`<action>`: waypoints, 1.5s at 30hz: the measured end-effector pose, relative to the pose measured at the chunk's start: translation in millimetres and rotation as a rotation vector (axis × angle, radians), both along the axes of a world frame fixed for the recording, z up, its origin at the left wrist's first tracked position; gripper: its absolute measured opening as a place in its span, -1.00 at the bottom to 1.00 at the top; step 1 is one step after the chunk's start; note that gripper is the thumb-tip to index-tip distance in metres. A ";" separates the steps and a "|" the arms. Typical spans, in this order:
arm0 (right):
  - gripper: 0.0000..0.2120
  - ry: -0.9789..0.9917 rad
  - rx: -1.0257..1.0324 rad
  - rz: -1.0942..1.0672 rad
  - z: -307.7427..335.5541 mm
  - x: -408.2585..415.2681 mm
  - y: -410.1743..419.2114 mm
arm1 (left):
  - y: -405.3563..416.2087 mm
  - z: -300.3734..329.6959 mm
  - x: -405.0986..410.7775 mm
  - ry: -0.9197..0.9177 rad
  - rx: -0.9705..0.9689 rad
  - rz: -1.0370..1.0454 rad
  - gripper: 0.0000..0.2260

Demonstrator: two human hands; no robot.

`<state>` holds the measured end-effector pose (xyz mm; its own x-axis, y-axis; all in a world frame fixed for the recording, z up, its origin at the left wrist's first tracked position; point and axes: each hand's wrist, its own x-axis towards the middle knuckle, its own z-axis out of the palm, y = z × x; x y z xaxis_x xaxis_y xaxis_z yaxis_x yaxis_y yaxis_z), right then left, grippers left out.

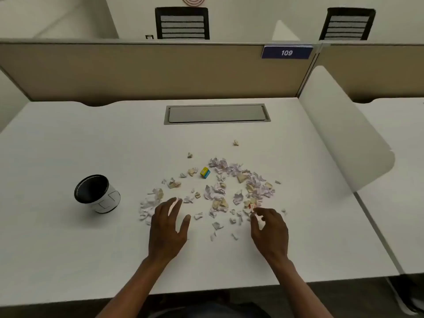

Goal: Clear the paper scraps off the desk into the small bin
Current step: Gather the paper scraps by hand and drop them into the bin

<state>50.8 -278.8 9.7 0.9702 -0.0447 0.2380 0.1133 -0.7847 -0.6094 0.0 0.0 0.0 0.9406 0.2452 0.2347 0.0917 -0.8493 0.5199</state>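
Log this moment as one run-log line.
phase: gathering | left hand: open, flat by scraps | right hand: pinching a scrap | paper scraps: on desk | bin: left, upright

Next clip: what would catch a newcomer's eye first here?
A wide scatter of white and tan torn paper scraps covers the middle of the white desk, with a small yellow-and-blue box among them. Both hands reach in: the left hand spread, the right hand pinching scraps. A small black-lined white bin stands left.
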 end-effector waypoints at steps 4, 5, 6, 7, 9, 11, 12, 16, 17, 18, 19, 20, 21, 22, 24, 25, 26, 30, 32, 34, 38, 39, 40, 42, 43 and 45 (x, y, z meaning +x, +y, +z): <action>-0.69 0.136 0.011 0.008 -15.5 -14.9 3.2 | -1.2 -18.5 -38.2 0.071 -0.120 0.071 -0.56; -0.66 0.166 -0.008 0.011 -18.6 -16.0 1.7 | -2.8 -21.9 -41.4 0.099 -0.139 0.083 -0.57; -0.63 0.191 -0.020 0.011 -21.2 -15.7 -1.1 | -5.0 -25.0 -41.3 0.120 -0.157 0.085 -0.58; -0.61 0.207 -0.035 0.011 -22.1 -14.5 -3.9 | -8.0 -26.3 -39.7 0.145 -0.180 0.087 -0.57; -0.61 0.230 -0.062 0.015 -24.5 -13.6 -8.2 | -12.9 -29.3 -37.4 0.194 -0.236 0.076 -0.57; -0.64 0.243 -0.059 0.036 -27.3 -13.1 -8.1 | -15.9 -32.8 -38.0 0.201 -0.265 0.056 -0.59; -0.66 0.241 -0.059 0.055 -29.1 -13.1 -6.2 | -16.7 -34.7 -38.8 0.199 -0.276 0.045 -0.62; -0.73 0.233 -0.020 0.136 -32.1 -14.2 4.6 | -19.8 -37.7 -38.5 0.200 -0.312 0.032 -0.70; -0.73 0.220 0.001 0.167 -32.3 -15.2 7.3 | -22.4 -37.4 -36.4 0.191 -0.330 0.022 -0.71; -0.72 0.207 0.026 0.197 -32.5 -16.5 9.6 | -26.0 -36.7 -33.9 0.179 -0.341 0.007 -0.71; -0.70 0.192 0.048 0.216 -32.1 -17.6 11.2 | -30.5 -35.3 -30.9 0.162 -0.357 -0.016 -0.70; -0.68 0.178 0.065 0.216 -32.3 -18.6 12.0 | -35.4 -33.6 -28.0 0.144 -0.382 -0.040 -0.69; -0.66 0.167 0.063 0.193 -32.4 -18.8 12.1 | -40.5 -31.4 -24.9 0.128 -0.417 -0.068 -0.68; -0.64 0.161 0.042 0.155 -33.2 -18.5 11.8 | -45.2 -28.6 -21.9 0.112 -0.461 -0.096 -0.66; -0.61 0.169 -0.029 0.115 -34.4 -17.7 11.8 | -52.2 -24.1 -16.6 0.078 -0.541 -0.147 -0.64; -0.60 0.174 -0.061 0.142 -34.8 -17.6 12.2 | -54.8 -22.7 -14.4 0.057 -0.561 -0.161 -0.63; -0.59 0.179 -0.078 0.188 -35.2 -17.7 13.1 | -56.0 -21.5 -12.3 0.045 -0.566 -0.160 -0.62; -0.58 0.139 -0.024 0.259 -35.9 -19.0 18.1 | -51.6 -24.9 -6.7 0.074 -0.445 -0.063 -0.61; -0.56 0.113 -0.010 0.239 -34.0 -16.0 21.3 | -47.5 -27.9 -4.3 0.103 -0.367 -0.038 -0.55; -0.52 0.124 -0.060 0.264 -31.8 -9.9 24.8 | -46.5 -30.4 0.1 0.147 -0.309 -0.079 -0.50; -0.50 0.213 -0.201 0.390 -32.3 -5.6 27.1 | -61.0 -35.2 3.0 0.215 -0.212 -0.222 -0.49; -0.51 0.229 -0.204 0.417 -32.8 -6.4 26.4 | -66.5 -36.0 1.4 0.224 -0.218 -0.256 -0.50; -0.52 0.242 -0.185 0.430 -32.3 -7.3 25.9 | -71.6 -36.7 -0.9 0.232 -0.237 -0.284 -0.51; -0.55 0.237 -0.125 0.426 -29.1 -6.1 27.6 | -77.6 -37.8 -5.1 0.233 -0.287 -0.311 -0.53; -0.55 0.220 -0.109 0.422 -27.9 -2.7 29.8 | -78.0 -37.8 -6.1 0.222 -0.305 -0.307 -0.53; -0.53 0.198 -0.135 0.442 -23.9 8.3 36.9 | -74.3 -36.6 -6.3 0.190 -0.313 -0.279 -0.54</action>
<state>59.1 -241.9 -14.3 0.9167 0.3990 0.0231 0.3452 -0.7613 -0.5488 -6.3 -74.3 -36.6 0.9999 0.0083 0.0065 0.0006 -0.6600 0.7512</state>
